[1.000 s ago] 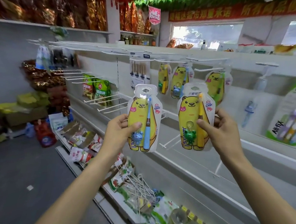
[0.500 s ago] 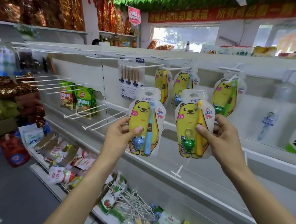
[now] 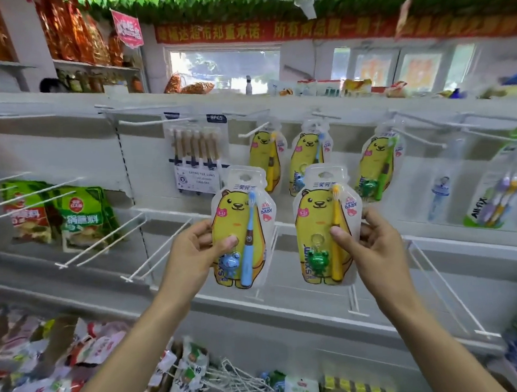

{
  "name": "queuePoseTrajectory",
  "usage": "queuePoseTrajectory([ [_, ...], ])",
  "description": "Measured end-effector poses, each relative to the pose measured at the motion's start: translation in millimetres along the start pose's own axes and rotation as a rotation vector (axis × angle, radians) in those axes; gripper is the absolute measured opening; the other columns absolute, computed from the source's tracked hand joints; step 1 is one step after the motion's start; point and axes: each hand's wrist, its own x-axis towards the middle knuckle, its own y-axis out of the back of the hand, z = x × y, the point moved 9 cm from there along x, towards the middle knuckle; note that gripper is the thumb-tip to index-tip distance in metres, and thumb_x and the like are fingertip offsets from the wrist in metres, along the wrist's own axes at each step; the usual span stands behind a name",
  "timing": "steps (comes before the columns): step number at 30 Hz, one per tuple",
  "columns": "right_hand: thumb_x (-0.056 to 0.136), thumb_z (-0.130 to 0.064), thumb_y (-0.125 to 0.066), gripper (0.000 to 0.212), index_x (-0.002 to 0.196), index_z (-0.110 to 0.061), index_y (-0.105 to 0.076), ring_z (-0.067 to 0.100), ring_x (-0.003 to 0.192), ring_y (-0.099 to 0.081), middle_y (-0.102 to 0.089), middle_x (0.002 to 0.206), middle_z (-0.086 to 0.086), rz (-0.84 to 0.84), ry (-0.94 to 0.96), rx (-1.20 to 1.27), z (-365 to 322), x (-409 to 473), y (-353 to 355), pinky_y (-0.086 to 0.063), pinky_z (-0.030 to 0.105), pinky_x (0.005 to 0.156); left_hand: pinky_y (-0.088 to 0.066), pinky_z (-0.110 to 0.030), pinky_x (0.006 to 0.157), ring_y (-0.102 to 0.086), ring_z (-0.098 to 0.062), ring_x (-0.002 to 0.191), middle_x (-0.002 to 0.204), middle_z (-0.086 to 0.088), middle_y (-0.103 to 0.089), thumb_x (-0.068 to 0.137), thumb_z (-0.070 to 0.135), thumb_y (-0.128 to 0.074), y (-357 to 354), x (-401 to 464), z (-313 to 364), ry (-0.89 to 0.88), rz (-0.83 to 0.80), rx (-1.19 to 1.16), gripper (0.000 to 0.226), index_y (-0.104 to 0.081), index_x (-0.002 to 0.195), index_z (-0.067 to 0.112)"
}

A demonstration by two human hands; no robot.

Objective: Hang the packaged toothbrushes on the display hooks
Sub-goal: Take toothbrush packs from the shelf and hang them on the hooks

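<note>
My left hand [image 3: 194,252] grips a yellow bear pack with a blue toothbrush [image 3: 241,227], thumb on its front. In my right hand [image 3: 374,246] is a matching pack with a yellow toothbrush [image 3: 325,225] and a green frog charm. Both packs are upright in front of the white shelf panel, below the top row of display hooks. Three bear packs hang there: one with a yellow brush [image 3: 267,158], one with a blue brush [image 3: 308,158], one with a green brush [image 3: 377,163]. A bare hook [image 3: 254,130] juts out above the first.
A multi-pack of brown brushes [image 3: 196,157] hangs left of the bear packs. Green snack bags [image 3: 84,217] hang on long hooks at far left. Bare white hooks [image 3: 160,251] stick out toward me at mid height. An adult toothbrush pack [image 3: 493,201] hangs at right. Loose goods fill the bottom shelf [image 3: 79,361].
My view has swung right, so the hanging bear packs sit more centrally. Both hands keep the two packs upright in about the same place in front of me.
</note>
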Motion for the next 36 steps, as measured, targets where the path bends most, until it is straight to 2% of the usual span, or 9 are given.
queuePoseTrajectory([
  [6, 0.090, -0.013, -0.071, 0.022, 0.109, -0.020, -0.064, 0.021, 0.093, -0.074, -0.077, 0.101, 0.003, 0.017, -0.022, -0.053, -4, -3, -40, -0.063, 0.039, 0.072, -0.061, -0.028, 0.074, -0.075, -0.024, 0.091, 0.101, -0.007, -0.078, 0.084, 0.009, -0.072, 30, 7, -8, 0.008, -0.039, -0.036, 0.031, -0.068, 0.114, 0.011],
  [12, 0.091, -0.011, -0.069, 0.021, 0.111, -0.017, -0.063, 0.016, 0.091, -0.074, -0.077, 0.100, 0.000, -0.014, 0.037, -0.052, -22, 13, -88, -0.062, 0.029, 0.069, -0.061, -0.024, 0.069, -0.076, -0.022, 0.088, 0.097, -0.006, -0.078, 0.085, 0.006, -0.071, 65, 12, -18, 0.032, -0.004, -0.061, 0.026, -0.068, 0.109, 0.012],
  [18, 0.091, -0.007, -0.069, 0.024, 0.114, -0.012, -0.062, 0.018, 0.094, -0.074, -0.077, 0.103, 0.003, -0.022, 0.050, -0.001, -23, 24, -121, -0.062, 0.033, 0.071, -0.060, -0.024, 0.065, -0.076, -0.022, 0.084, 0.094, -0.006, -0.079, 0.084, 0.005, -0.071, 94, 17, -27, 0.051, 0.029, -0.067, 0.022, -0.068, 0.105, 0.010],
  [23, 0.091, -0.006, -0.068, 0.022, 0.110, -0.015, -0.061, 0.014, 0.093, -0.073, -0.076, 0.101, -0.002, -0.012, 0.094, 0.035, -23, 22, -130, -0.059, 0.023, 0.069, -0.061, -0.025, 0.065, -0.076, -0.022, 0.083, 0.094, -0.007, -0.079, 0.083, 0.003, -0.070, 107, 20, -36, 0.071, 0.032, -0.079, 0.024, -0.068, 0.106, 0.010],
  [28, 0.091, -0.005, -0.067, 0.026, 0.109, -0.022, -0.061, 0.014, 0.093, -0.073, -0.077, 0.099, -0.003, 0.029, 0.118, 0.089, -27, 25, -130, -0.059, 0.023, 0.073, -0.062, -0.027, 0.068, -0.076, -0.025, 0.086, 0.097, -0.009, -0.078, 0.084, 0.004, -0.070, 113, 26, -44, 0.084, 0.028, -0.063, 0.027, -0.067, 0.110, 0.007],
  [36, 0.092, -0.006, -0.067, 0.026, 0.116, -0.010, -0.060, 0.014, 0.093, -0.074, -0.075, 0.103, 0.004, 0.054, 0.095, 0.089, -23, 38, -132, -0.058, 0.021, 0.070, -0.063, -0.033, 0.071, -0.076, -0.027, 0.088, 0.097, -0.009, -0.078, 0.083, 0.004, -0.071, 110, 32, -54, 0.113, 0.000, -0.062, 0.028, -0.067, 0.111, 0.007],
])
